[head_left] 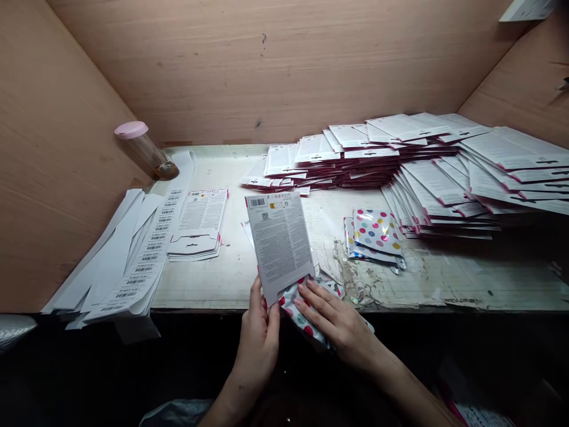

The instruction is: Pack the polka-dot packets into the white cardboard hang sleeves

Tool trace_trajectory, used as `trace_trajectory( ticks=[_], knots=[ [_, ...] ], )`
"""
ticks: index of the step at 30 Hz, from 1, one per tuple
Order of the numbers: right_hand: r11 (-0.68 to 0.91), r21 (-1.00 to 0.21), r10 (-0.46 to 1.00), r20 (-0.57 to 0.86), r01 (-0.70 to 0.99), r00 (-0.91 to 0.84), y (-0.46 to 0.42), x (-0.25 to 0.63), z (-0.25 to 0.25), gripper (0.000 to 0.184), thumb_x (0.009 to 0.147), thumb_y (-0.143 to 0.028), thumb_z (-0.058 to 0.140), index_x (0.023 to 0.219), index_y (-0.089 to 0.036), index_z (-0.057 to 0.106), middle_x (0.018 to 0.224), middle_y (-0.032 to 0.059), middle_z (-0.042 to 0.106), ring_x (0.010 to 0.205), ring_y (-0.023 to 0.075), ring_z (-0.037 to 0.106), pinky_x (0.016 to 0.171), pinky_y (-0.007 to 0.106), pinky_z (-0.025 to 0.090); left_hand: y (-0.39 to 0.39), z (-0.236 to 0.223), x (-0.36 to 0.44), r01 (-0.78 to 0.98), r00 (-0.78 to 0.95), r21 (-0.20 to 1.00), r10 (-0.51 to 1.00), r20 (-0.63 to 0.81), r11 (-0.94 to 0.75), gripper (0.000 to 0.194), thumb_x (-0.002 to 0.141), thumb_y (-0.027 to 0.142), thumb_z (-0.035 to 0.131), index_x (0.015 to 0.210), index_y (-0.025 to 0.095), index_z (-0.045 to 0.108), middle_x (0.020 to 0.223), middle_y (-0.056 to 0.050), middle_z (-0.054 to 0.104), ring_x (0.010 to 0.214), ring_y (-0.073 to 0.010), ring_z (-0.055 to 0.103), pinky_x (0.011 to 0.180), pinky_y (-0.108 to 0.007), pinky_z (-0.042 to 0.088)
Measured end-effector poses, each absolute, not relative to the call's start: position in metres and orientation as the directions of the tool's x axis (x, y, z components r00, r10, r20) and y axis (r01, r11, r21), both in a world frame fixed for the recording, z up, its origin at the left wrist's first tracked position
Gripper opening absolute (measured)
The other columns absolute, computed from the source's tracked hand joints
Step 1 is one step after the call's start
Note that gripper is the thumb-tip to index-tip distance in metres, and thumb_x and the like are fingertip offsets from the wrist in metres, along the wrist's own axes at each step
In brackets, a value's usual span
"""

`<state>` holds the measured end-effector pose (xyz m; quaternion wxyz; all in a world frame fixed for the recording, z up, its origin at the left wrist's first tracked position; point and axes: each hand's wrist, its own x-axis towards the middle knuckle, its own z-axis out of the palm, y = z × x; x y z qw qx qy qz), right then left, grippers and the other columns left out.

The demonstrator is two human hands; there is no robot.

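A printed white cardboard sleeve (284, 243) with a barcode and dense text stands tilted up near the table's front edge. My left hand (260, 329) grips its lower left corner between thumb and fingers. At the sleeve's lower end is a shiny polka-dot packet (304, 317), and my right hand (333, 317) holds it with the fingers laid across its top. The right thumb is hidden. Whether the packet's upper end lies inside the sleeve or behind it, I cannot tell. Two or so similar dotted packets (377, 232) lie to the right.
Stacked printed sleeves (368, 157) fill the back and right of the table (235, 237). A smaller pile of flat sleeves (200, 219) lies left, beside strips of barcode labels (146, 267). A clear jar with a pink lid (131, 130) leans at the back left. Wooden panels (267, 71) enclose the table.
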<state>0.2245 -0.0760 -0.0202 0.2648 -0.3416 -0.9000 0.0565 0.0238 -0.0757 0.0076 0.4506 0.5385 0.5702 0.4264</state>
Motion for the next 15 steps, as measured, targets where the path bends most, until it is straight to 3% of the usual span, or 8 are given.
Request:
trace_trajectory(
  ticks=[7,11,13,15],
  knots=[
    [0.676,-0.261,0.711,0.477,0.689,-0.517,-0.08,0.212,-0.014,0.052,0.095,-0.007,0.035,0.147,-0.012,0.035,0.148,0.0178,0.041,0.143,0.0319,0.025,0.106,0.051,0.045,-0.075,0.01,0.041,0.414,-0.179,0.91,0.981,0.07,0.01,0.028,0.094,0.034,0.044,0.117,0.02,0.051,0.101,-0.01,0.071,0.087,-0.0237,0.07,0.073,-0.03,0.052],
    [0.601,-0.363,0.754,0.553,0.712,-0.355,-0.077,0.194,-0.019,0.057,0.094,-0.006,0.039,0.15,-0.012,0.028,0.146,0.022,0.042,0.141,0.0323,0.03,0.103,0.051,0.048,-0.089,0.005,0.053,0.437,-0.109,0.896,0.993,-0.035,0.08,0.027,0.092,0.039,0.044,0.103,0.018,0.056,0.081,-0.012,0.07,0.068,-0.0258,0.067,0.061,-0.033,0.05],
    [0.614,-0.414,0.74,0.6,0.673,-0.306,-0.076,0.19,-0.019,0.061,0.094,-0.007,0.043,0.151,-0.014,0.025,0.148,0.0224,0.038,0.142,0.0334,0.028,0.105,0.054,0.045,-0.088,0.01,0.045,0.308,0.017,0.946,0.994,-0.111,0.1,0.031,0.089,0.042,0.049,0.107,0.018,0.058,0.095,-0.014,0.07,0.083,-0.0275,0.068,0.075,-0.036,0.052],
    [0.658,-0.46,0.722,0.611,0.597,-0.325,-0.076,0.19,-0.016,0.061,0.094,-0.008,0.045,0.151,-0.015,0.025,0.152,0.0212,0.033,0.144,0.0345,0.022,0.108,0.057,0.04,-0.078,0.02,0.028,0.011,0.223,0.994,0.968,-0.113,0.113,0.048,0.084,0.051,0.058,0.122,0.021,0.055,0.123,-0.014,0.063,0.112,-0.0307,0.06,0.097,-0.042,0.045]
  ],
)
